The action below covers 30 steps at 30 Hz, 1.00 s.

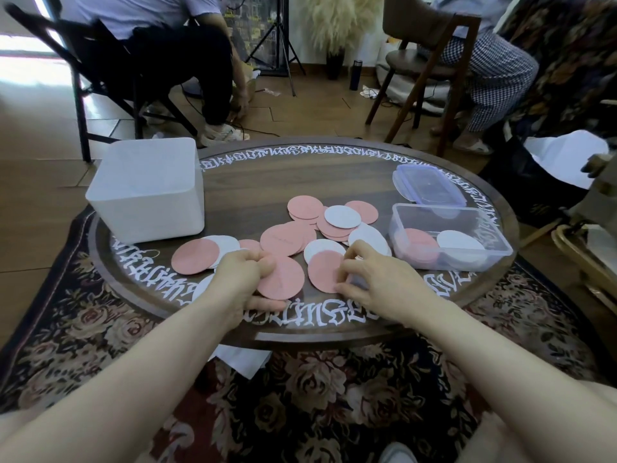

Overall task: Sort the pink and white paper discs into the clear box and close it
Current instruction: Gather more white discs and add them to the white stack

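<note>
Both forearms reach in from the bottom edge over a flowered rug (83, 322) to the near rim of a round wooden table (300, 182) ringed with white lettering. At that rim the left hand (240, 282) curls its fingers and thumb round the edge of a pink disc (283, 279), pinching it where it lies on the table just inside the lettering. Beside it, the right hand (377, 279) rests with bent fingertips on another pink disc (325, 270); whether it has lifted that disc's edge or only presses on it, I cannot tell.

Past the hands, a loose scatter of pink and white discs (320, 225) overlaps across the middle of the table, spreading from the left hand's side toward the right.

On the right side stands the clear box (450, 235), open, close to the table's edge, with one short stack of pink discs (419, 245) and one of white discs (459, 243) side by side inside it. Its lid (429, 187) lies flat just behind it, also near the rim. Bare wood lies between the scatter and the far rim.

A white tub (147, 192) sits at the left, overhanging the table's edge. Beyond the table two people sit on chairs, well apart from it.
</note>
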Motion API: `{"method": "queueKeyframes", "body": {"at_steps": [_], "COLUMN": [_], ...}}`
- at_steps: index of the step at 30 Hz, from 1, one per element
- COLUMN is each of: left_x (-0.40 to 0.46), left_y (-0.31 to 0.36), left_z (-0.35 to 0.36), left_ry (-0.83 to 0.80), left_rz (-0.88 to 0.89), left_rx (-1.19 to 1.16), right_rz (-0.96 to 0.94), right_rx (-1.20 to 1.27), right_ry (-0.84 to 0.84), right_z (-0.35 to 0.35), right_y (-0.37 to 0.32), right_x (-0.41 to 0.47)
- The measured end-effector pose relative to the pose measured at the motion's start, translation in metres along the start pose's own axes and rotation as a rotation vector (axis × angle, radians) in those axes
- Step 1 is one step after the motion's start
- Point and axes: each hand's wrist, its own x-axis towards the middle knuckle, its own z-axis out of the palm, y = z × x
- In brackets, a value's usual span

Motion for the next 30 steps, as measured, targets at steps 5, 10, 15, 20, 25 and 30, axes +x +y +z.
{"method": "queueKeyframes", "body": {"at_steps": [5, 10, 15, 20, 25, 30], "left_x": [0.001, 0.002, 0.001, 0.0, 0.0, -0.004], "left_y": [-0.002, -0.002, -0.003, -0.004, -0.004, -0.003], "left_z": [0.001, 0.002, 0.006, 0.008, 0.008, 0.012], "left_ry": [-0.029, -0.048, -0.05, -0.047, -0.032, -0.084], "left_rz": [-0.045, -0.063, -0.072, -0.074, -0.058, -0.033], "left_rx": [-0.112, -0.109, -0.079, -0.087, -0.075, -0.096], "right_rz": [0.059, 0.18, 0.286, 0.311, 0.355, 0.362], "right_rx": [-0.03, 0.091, 0.253, 0.339, 0.679, 0.894], "right_ry": [-0.079, -0.109, -0.189, -0.112, -0.049, -0.011], "right_z": [-0.003, -0.004, -0.005, -0.001, -0.011, -0.013], "right_y": [-0.003, -0.001, 0.003, 0.012, 0.013, -0.005], "right_x": [-0.002, -0.002, -0.002, 0.002, 0.004, 0.01]}}
